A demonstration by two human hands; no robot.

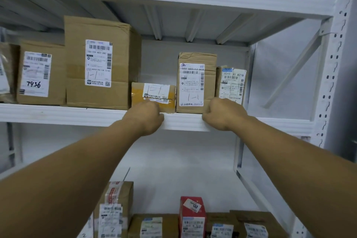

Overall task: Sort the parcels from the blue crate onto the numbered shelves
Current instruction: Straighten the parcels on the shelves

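Two fists: left hand, right hand, against shelf edge.

Brown cardboard parcel, far left: cut by frame edge. Red carton: base cut off. White shipping label: small print illegible.

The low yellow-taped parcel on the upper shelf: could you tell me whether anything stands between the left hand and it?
Nothing visible does: the left hand sits against the yellow-taped parcel; taller parcels only flank it.
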